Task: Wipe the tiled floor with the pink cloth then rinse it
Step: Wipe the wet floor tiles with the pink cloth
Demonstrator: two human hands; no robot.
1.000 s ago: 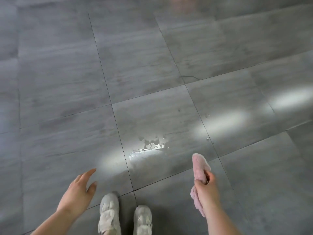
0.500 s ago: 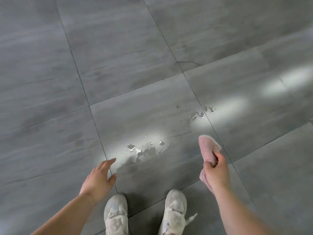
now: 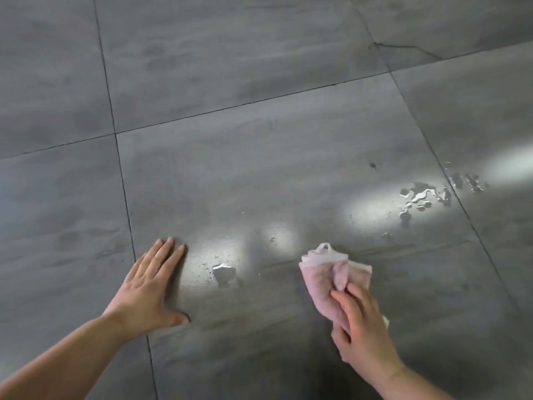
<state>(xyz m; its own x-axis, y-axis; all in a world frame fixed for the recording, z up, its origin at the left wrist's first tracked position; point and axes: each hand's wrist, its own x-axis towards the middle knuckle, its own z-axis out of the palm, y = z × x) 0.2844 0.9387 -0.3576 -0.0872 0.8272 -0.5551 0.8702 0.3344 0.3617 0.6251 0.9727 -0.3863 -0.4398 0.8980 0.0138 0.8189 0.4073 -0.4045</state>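
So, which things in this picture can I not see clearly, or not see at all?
Head view: lower part of the pink cloth, covered by the right hand gripping it.
Head view: whether the left hand touches the tiled floor; its palm faces down.
Head view: both forearms, cut off by the bottom edge.
Head view: edges of the water drops, washed out by glare.

Left hand (image 3: 150,287) now flat on the floor (image 3: 259,174); right hand (image 3: 363,333) has brought the cloth (image 3: 323,281) down; shoes gone from view.

Tiled floor (image 3: 259,168) stretches flat around shallow puddles (image 3: 421,197).
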